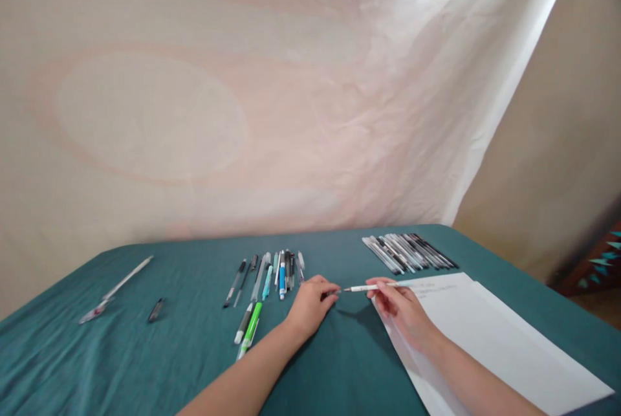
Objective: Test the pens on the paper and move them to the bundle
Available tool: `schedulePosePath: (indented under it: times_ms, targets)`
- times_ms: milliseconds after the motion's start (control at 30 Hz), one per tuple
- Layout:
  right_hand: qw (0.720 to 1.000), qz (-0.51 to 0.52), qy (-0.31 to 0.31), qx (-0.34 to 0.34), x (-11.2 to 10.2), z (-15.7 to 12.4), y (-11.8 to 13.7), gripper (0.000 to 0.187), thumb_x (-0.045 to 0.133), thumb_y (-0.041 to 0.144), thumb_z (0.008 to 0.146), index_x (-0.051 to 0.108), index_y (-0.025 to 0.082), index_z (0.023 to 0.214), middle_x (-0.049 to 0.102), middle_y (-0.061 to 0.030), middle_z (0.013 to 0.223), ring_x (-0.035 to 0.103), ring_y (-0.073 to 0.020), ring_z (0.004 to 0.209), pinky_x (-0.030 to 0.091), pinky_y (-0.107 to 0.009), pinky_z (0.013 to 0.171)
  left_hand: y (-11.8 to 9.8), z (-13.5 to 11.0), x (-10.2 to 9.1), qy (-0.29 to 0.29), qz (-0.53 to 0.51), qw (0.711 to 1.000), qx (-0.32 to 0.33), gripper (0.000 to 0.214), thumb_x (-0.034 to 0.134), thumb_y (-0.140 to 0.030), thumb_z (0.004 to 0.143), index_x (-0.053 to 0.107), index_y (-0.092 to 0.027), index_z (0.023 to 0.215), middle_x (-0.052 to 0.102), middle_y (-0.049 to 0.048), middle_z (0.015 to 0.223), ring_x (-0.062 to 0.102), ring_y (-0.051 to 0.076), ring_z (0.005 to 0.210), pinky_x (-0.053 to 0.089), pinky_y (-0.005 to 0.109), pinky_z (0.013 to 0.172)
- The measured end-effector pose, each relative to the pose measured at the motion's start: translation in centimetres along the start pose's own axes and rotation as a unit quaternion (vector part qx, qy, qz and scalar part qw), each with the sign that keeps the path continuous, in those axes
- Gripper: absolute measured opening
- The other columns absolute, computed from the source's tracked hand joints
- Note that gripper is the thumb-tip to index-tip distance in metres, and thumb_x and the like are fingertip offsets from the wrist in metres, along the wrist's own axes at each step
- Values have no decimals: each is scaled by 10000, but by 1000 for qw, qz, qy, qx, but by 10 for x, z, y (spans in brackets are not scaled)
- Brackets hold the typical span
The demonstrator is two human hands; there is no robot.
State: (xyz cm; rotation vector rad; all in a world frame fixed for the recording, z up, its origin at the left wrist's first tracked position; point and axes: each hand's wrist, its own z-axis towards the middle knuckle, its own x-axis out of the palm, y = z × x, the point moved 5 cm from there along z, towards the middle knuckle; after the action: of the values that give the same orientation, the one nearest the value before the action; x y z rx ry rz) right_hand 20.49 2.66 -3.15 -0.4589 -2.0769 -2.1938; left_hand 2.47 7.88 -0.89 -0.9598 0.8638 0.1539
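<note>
My right hand [398, 306] pinches a slim white pen [361, 288], held level with its grey conical tip pointing left. The other end of the pen passes over the top edge of a white paper sheet [495, 351] bearing a few lines of faint handwriting. Just left of the pen's tip is my left hand [313, 303], thumb and fingers closed together. Whatever may be between those fingertips is too small to make out. Beyond the left hand lies a loose group of pens, among them a blue-and-white pen [282, 279].
A neat row of pens [407, 253] lies behind the paper. A green highlighter [252, 325] and a grey-and-white pen [243, 323] are left of my left forearm. Farther left are a dark pen cap [156, 310] and a long clear plastic wrapper [121, 286] on the green tablecloth [194, 364].
</note>
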Motion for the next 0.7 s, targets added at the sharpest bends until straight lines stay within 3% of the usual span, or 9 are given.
schedulePosePath:
  times_ms: [700]
  targets:
    - [993, -106, 47, -24, 6, -3, 0, 349, 596, 426, 755, 675, 153, 958, 667, -79, 761, 453, -93, 496, 323, -231, 444, -3, -2, 5, 14, -10, 999, 43, 236, 523, -222, 792, 671, -232, 976, 600, 31, 859, 552, 157, 798, 421, 244, 727]
